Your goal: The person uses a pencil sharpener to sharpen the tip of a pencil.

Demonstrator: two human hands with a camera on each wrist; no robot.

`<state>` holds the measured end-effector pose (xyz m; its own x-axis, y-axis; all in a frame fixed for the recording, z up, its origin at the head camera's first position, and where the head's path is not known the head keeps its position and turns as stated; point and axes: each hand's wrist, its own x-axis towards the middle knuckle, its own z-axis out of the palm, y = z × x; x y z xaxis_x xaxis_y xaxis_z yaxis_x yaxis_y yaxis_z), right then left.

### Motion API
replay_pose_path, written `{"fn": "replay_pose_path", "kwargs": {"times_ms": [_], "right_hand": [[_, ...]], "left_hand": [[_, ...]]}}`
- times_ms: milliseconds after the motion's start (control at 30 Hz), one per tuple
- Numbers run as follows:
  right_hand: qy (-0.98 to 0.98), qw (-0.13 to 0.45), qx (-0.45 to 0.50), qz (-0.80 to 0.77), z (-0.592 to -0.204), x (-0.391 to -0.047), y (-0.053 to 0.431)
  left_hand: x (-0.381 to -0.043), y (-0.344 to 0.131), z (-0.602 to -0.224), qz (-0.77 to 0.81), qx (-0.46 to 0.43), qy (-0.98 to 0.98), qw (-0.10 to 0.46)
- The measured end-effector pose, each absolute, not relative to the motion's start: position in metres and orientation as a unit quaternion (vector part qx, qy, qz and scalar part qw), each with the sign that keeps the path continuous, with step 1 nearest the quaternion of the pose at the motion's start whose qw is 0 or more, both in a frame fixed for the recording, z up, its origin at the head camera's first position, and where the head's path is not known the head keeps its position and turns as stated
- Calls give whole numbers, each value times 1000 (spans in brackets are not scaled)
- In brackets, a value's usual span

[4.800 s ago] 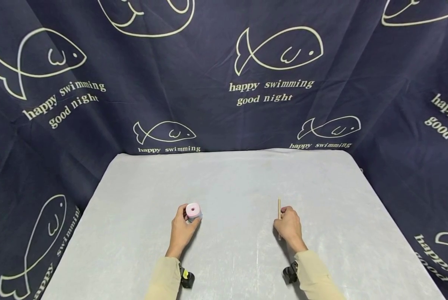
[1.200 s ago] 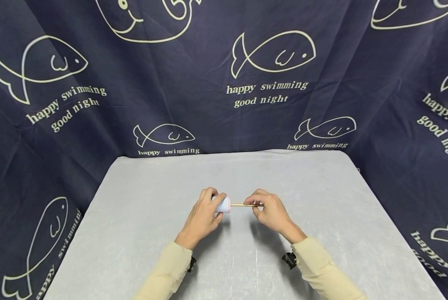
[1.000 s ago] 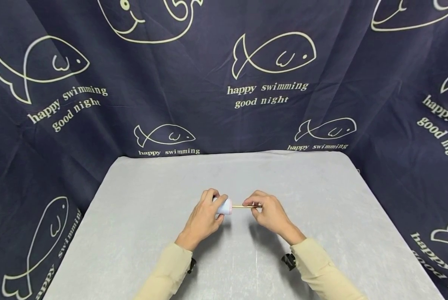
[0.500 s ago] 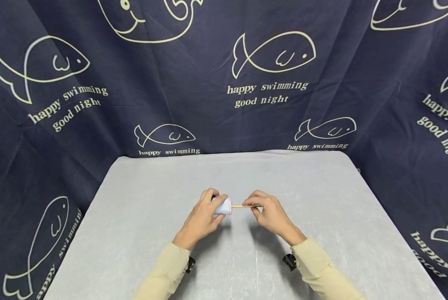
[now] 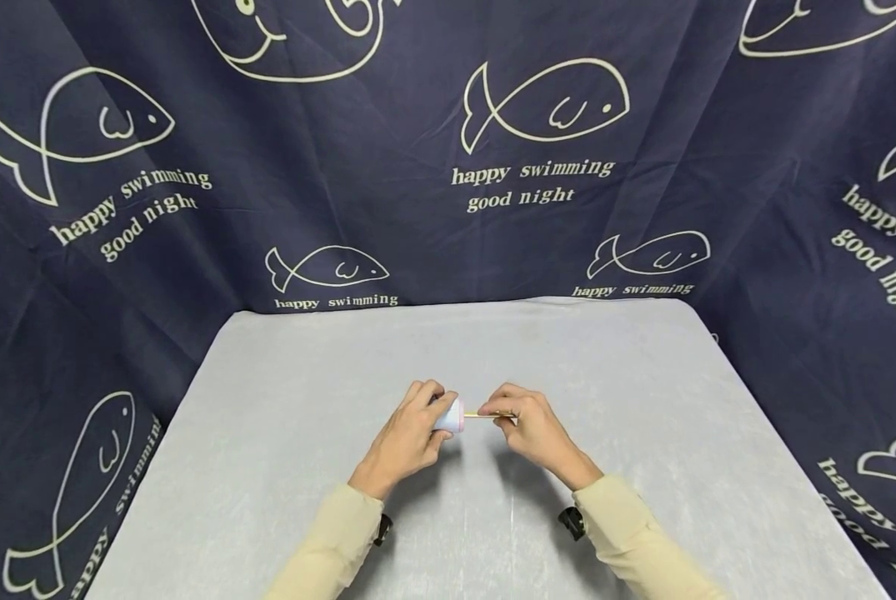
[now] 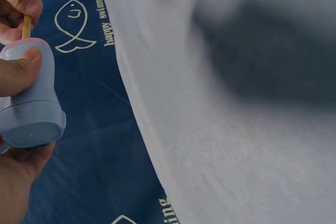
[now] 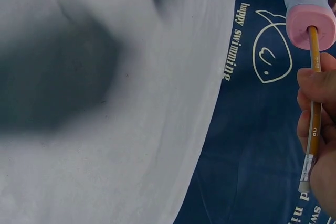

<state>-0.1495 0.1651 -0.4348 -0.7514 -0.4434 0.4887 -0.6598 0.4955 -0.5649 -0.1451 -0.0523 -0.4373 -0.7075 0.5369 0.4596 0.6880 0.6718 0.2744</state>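
My left hand (image 5: 406,437) grips a light blue pencil sharpener (image 5: 451,415), tipped on its side so its pink end faces right. In the right wrist view the sharpener's pink end (image 7: 297,24) has a hole, and the yellow pencil (image 7: 315,116) enters it. My right hand (image 5: 538,433) pinches that pencil between thumb and fingers, with the eraser end pointing away from the sharpener. The left wrist view shows the sharpener's blue base (image 6: 34,132) and my left thumb on its side. The pencil's tip is hidden inside the sharpener.
Both hands are above a table with a pale grey cloth (image 5: 305,367). A dark blue curtain (image 5: 417,208) printed with fish surrounds its back and sides. Each wrist carries a small black camera (image 5: 572,522).
The sharpener and pencil, held apart at first, came together mid-table, with the sharpener turned sideways. Lately my right hand has shifted slightly left, and less pencil shows between hand and sharpener.
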Motion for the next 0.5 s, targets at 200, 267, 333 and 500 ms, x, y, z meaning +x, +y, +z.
{"fn": "replay_pose_path", "kwargs": {"times_ms": [200, 267, 333, 500], "right_hand": [[-853, 149, 337, 368, -434, -151, 166], [-854, 159, 344, 356, -434, -151, 167], [-854, 174, 350, 345, -434, -151, 167], [-844, 237, 366, 311, -436, -152, 168]], "left_hand": [[-145, -55, -439, -234, -327, -904, 147], [-145, -57, -440, -253, -320, -902, 138], [-146, -60, -439, -276, -311, -900, 132], [-150, -67, -435, -331, -289, -891, 115]]}}
